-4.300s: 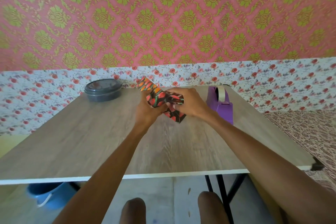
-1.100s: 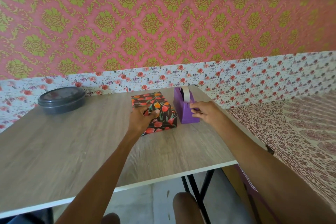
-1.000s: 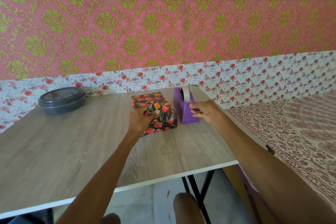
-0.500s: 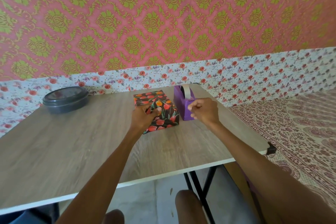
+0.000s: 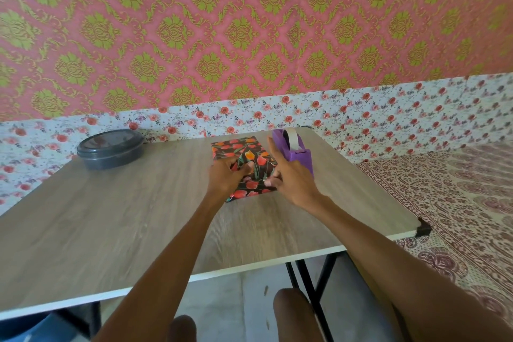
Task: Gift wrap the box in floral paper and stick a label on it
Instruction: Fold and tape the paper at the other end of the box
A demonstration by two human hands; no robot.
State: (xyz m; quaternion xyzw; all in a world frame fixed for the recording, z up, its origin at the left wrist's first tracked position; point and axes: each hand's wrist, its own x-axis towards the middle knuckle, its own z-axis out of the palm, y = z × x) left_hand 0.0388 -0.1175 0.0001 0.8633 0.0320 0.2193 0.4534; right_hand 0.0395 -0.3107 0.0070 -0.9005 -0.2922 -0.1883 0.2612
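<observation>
The box, wrapped in dark paper with red and orange flowers, lies flat on the wooden table towards the back. My left hand sits on its near left part, with curled fingers and thumb holding the folded paper down. My right hand is against the box's right side, between the box and the purple tape dispenser. Its index finger is stretched along the box's edge and its thumb touches the near right corner. No tape piece or label can be made out.
A round dark container with a lid stands at the table's back left. The dispenser with its tape roll stands at the back right, close to the wall. A patterned cloth covers the surface right of the table.
The box was held in the air, then laid on the table. My right hand has left the tape dispenser and moved left to the box's right side. My left hand stays on the box.
</observation>
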